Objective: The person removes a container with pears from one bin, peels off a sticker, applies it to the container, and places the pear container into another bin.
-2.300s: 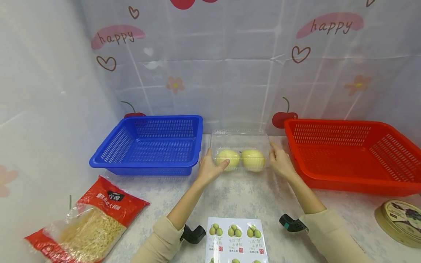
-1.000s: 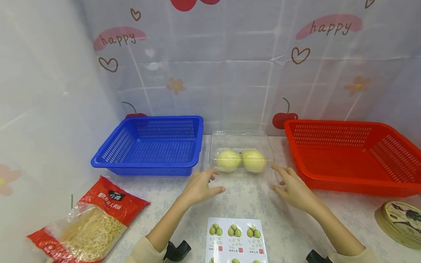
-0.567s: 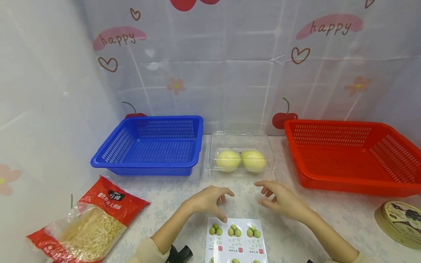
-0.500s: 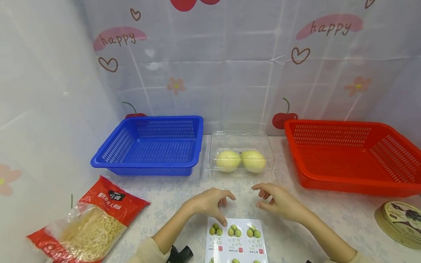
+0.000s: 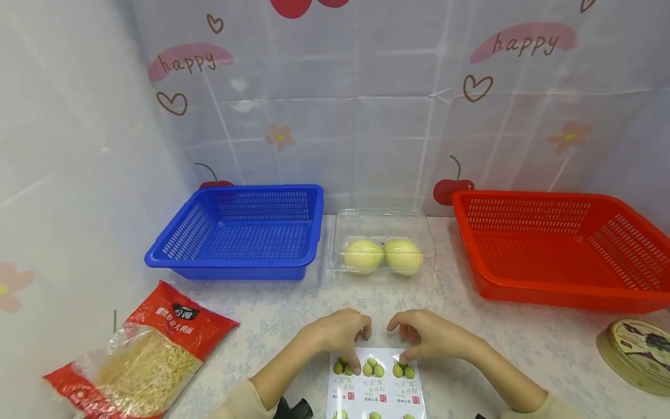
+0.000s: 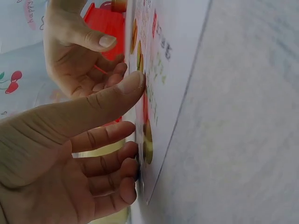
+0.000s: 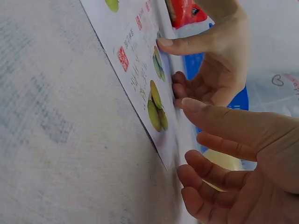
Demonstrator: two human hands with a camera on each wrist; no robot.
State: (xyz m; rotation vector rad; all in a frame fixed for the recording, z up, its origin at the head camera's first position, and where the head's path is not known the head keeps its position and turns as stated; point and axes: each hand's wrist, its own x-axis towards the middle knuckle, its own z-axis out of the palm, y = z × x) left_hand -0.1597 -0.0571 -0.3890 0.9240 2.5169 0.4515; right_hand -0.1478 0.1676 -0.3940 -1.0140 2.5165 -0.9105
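A white sticker sheet [image 5: 374, 393] printed with green pears and lettering lies flat on the table. Over its far left corner is my left hand [image 5: 337, 334], thumb tip down on the printed surface and fingers loosely bent at the far edge. My right hand [image 5: 431, 336] hovers at the far right corner with a gap between thumb and fingers, as the right wrist view shows. Neither hand holds anything. Beyond them stands a clear plastic clamshell box [image 5: 384, 224] with two pale green round fruits [image 5: 403, 256] inside.
On the left are a blue basket [image 5: 235, 272] and a red bag of pasta [image 5: 152, 355]. A red basket [image 5: 570, 294] stands on the right, with a round tin [image 5: 635, 355] in front of it. A printed curtain [image 5: 366, 116] hangs behind.
Both hands have let go of the clamshell box and drawn back toward the near side, coming closer together over the far edge of the sticker sheet. The box stays in place.
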